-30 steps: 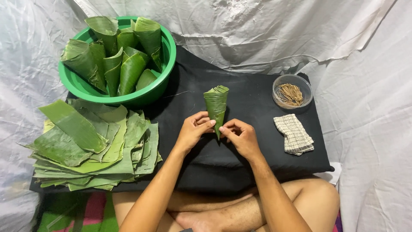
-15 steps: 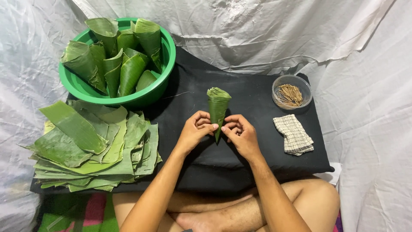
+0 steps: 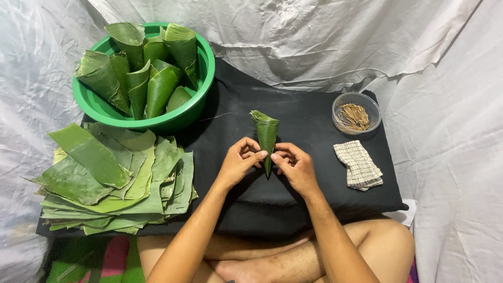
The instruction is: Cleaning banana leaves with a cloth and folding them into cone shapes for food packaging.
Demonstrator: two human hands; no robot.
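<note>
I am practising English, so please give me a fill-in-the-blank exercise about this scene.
1. Both hands, left hand and right hand, hold one leaf ____.
2. The finished ones stand in a ____ basin.
3. The flat leaves are stacked on the person's ____ side.
4. The folded checked cloth lies near a clear bowl of thin ____.

Missing words: cone; green; left; sticks

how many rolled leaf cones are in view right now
About 9. One cone is held between the left hand and right hand over the black cloth. Roughly 8 stand packed in the green bowl; more may be hidden underneath.
</note>
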